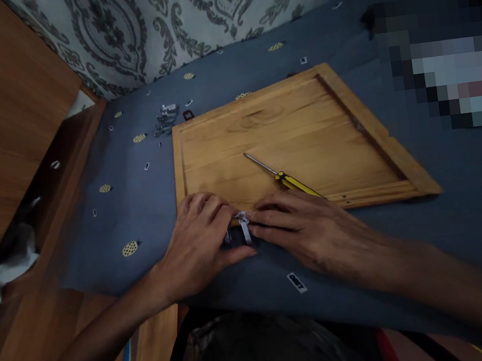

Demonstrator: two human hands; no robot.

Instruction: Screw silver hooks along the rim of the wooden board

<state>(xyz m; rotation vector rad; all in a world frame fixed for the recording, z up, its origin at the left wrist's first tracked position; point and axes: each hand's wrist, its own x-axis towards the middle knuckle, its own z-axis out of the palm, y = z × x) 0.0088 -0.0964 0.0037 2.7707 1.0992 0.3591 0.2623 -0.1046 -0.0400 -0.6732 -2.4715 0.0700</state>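
Observation:
A metal cabinet hinge (245,231) sits at the near edge of a wooden cabinet door (227,141) lying flat. My left hand (202,238) is closed around the hinge's left side, its fingers over the door edge and its thumb stretched out beneath. From the right, the fingertips of my right hand (312,227) press on the same hinge. Part of the hinge is hidden by the fingers. On the door, just beyond my right hand, lies a yellow and black screwdriver (287,179), its tip pointing away to the left; my hand covers the handle's end.
Several metal hinge parts (166,118) lie past the door's far left corner, beside a small dark square piece (188,115). Blue patterned cloth (140,216) covers the surface. Wooden furniture (0,116) stands at left, and a patterned curtain (211,8) hangs behind.

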